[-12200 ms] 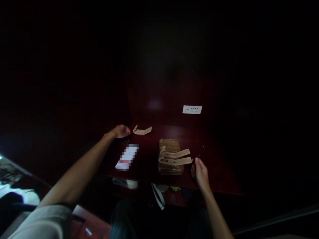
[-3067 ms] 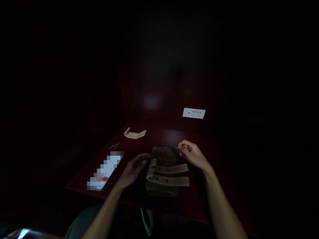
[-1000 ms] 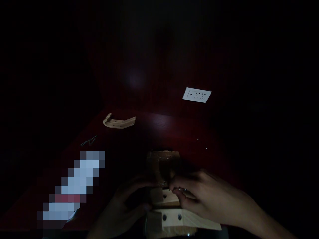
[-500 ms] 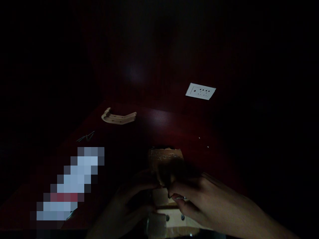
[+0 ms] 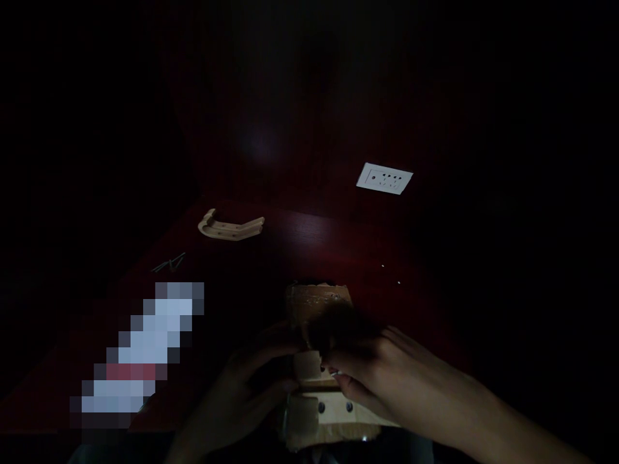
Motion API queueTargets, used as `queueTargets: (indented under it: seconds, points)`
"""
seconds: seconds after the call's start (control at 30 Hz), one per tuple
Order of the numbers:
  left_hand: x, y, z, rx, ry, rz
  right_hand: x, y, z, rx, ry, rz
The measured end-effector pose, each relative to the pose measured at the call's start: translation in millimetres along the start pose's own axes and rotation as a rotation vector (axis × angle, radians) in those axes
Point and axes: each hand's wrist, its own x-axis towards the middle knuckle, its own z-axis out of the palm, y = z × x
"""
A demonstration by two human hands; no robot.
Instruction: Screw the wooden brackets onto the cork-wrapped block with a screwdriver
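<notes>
Low in the middle, a light wooden piece (image 5: 333, 407) with two dark round screw heads rests on a brown, cardboard-like piece (image 5: 322, 298) with shiny tape on it. My left hand (image 5: 242, 380) curls around the left side, its thumb and fingers against the wood and a tan block (image 5: 307, 365). A small shiny metal piece (image 5: 334, 372) is pinched between the thumb and forefinger of my right hand (image 5: 387, 370), at the upper part of the wood. Its exact kind is too small to tell. Shadow hides most of my left fingertips.
A curved wooden piece with holes (image 5: 231, 230) lies toward the back of the dark red table. Thin metal rods (image 5: 169, 263) and a pixelated pale object (image 5: 145, 348) are on the left. Small bright specks (image 5: 399, 282) lie right. A white socket plate (image 5: 385, 178) is on the wall.
The view has shifted slightly. My right hand, still pinching the small metal piece, has turned a little; less of that piece shows now. My left hand keeps its place at the wood.
</notes>
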Motion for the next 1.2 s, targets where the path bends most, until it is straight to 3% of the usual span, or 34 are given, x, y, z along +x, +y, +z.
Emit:
queueTargets:
  seconds: [0.53,1.2]
  points:
    - [0.0,1.1,1.1,-0.008,0.039,0.018,3.7,-6.0,-3.3,0.033,-0.063,-0.015]
    - [-0.4,-0.4,2.0,-0.019,0.022,0.013,1.9,-8.6,1.3,-0.233,-0.013,-0.096]
